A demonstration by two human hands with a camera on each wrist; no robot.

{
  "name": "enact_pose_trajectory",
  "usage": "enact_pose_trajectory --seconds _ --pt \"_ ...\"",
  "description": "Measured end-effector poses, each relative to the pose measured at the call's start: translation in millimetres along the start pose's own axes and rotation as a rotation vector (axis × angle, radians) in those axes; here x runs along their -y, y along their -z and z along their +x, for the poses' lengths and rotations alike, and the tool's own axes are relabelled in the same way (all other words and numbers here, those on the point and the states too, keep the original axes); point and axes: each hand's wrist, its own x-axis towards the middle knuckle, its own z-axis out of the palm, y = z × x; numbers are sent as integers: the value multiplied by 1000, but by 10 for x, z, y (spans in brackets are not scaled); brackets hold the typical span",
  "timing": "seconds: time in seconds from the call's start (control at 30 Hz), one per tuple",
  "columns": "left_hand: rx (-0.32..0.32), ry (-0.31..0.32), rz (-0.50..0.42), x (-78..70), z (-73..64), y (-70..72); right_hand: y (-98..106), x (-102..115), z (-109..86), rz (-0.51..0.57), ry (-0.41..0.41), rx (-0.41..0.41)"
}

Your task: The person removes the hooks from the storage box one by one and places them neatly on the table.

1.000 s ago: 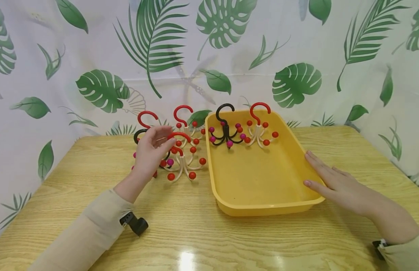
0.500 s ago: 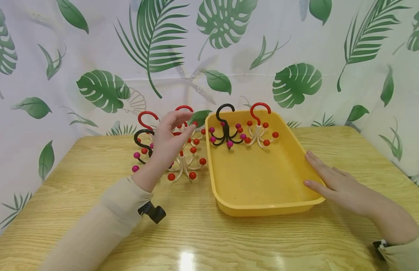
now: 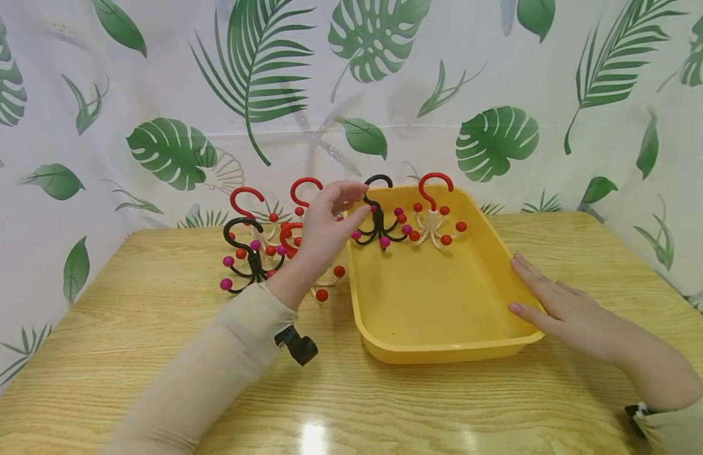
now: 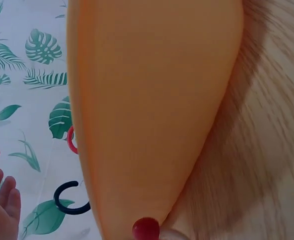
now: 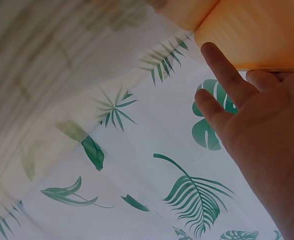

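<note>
My left hand (image 3: 324, 232) hangs in the air over the left rim of the yellow tray (image 3: 442, 347), fingers loosely bent and holding nothing. Close by its fingertips is a black multi-arm hook (image 3: 378, 221) with pink and red ball tips, inside the tray. In the left wrist view the hand (image 4: 4, 212) appears apart from that hook's curved top (image 4: 71, 211). Beside the black one in the tray stands a cream hook with a red top (image 3: 434, 218). My right hand (image 3: 579, 322) rests against the tray's right side with fingers extended.
Left of the tray, several more ball-tipped hooks crowd together on the wooden table (image 3: 129, 297), among them a black one (image 3: 253, 260) and red-topped cream ones, partly hidden behind my left hand. A leaf-patterned cloth (image 3: 408, 139) hangs behind the table.
My left hand has moved right, from above the hooks on the table to the tray's left rim. The right hand, tray and hooks stay in place.
</note>
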Motion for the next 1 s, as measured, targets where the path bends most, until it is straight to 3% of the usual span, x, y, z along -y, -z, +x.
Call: enact_pose_trajectory --seconds 0.23,0.37,0.6,1.0 --pt "7 168 -10 75 75 -129 1 6 3 -4 2 -2" --pt "-22 231 -1 141 129 -180 4 9 -1 -18 2 -2" --pt "-39 272 30 256 208 -273 2 -1 1 -16 4 -2" --pt "4 334 140 391 287 -361 -2 -9 7 -5 3 0"
